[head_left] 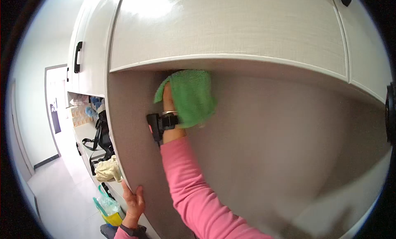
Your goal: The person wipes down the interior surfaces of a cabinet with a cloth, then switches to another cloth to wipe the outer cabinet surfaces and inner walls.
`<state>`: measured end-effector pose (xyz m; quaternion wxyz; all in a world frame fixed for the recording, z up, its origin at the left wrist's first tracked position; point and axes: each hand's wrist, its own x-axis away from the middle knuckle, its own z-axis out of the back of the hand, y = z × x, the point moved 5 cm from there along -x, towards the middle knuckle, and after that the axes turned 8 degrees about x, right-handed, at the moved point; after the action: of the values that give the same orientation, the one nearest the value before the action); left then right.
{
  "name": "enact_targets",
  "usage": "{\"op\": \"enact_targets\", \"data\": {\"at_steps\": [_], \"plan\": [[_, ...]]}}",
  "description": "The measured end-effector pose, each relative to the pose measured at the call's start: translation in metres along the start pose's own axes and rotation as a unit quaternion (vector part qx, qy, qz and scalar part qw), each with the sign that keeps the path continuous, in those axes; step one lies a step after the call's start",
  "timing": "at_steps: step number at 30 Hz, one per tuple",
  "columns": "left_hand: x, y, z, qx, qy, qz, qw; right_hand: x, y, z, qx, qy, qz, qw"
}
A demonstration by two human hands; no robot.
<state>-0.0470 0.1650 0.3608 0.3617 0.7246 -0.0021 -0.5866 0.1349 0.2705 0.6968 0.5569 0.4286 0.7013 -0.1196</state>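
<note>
My right hand is up inside a cabinet recess, mostly covered by a green cloth [192, 96] that drapes over it near the top corner. The fingers are hidden behind the cloth, which is slightly blurred. A bracelet and a black strapped device [161, 123] sit on that wrist, below a pink sleeve. Lower left, my left hand [135, 202] takes hold of the front edge of the cabinet's side panel [123, 156], one finger along the edge and another digit on the inner face. A dark band circles the left wrist.
Above the recess hangs a pale cabinet door [231, 28]. Left of the panel, shelves hold a black strapped bag [103, 136], a cream cloth [108, 169] and a patterned box [81, 115]. A plastic bag [108, 204] is below, near the floor. A doorway [55, 101] opens farther left.
</note>
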Motion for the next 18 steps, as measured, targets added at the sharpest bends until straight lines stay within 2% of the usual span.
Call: {"op": "enact_targets", "data": {"at_steps": [6, 8, 9, 13, 14, 16, 17, 18], "plan": [[0.011, -0.032, 0.006, -0.005, 0.010, -0.024, 1.000, 0.017, -0.005, 0.047, -0.042, -0.022, 0.052, 0.998], [0.019, -0.058, 0.010, 0.035, 0.028, -0.056, 0.997, 0.024, 0.018, 0.080, -0.028, -0.030, 0.038, 0.998], [0.020, -0.058, 0.012, -0.016, 0.022, -0.089, 0.996, 0.021, 0.036, 0.099, -0.012, -0.031, 0.031, 0.999], [0.016, -0.074, 0.019, -0.029, 0.008, 0.005, 1.000, 0.014, 0.107, 0.188, 0.072, -0.023, -0.017, 0.997], [0.014, -0.063, 0.015, -0.056, 0.021, -0.007, 0.998, 0.009, 0.127, 0.209, 0.101, -0.020, -0.030, 0.994], [0.008, -0.048, 0.007, 0.015, 0.014, -0.009, 1.000, -0.002, 0.161, 0.257, 0.146, -0.003, -0.057, 0.988], [0.010, -0.056, 0.010, 0.035, 0.021, 0.006, 0.999, -0.008, 0.178, 0.279, 0.172, 0.006, -0.072, 0.982], [0.011, -0.074, 0.018, -0.008, 0.039, -0.005, 0.999, -0.013, 0.191, 0.300, 0.192, 0.015, -0.085, 0.978]]}}
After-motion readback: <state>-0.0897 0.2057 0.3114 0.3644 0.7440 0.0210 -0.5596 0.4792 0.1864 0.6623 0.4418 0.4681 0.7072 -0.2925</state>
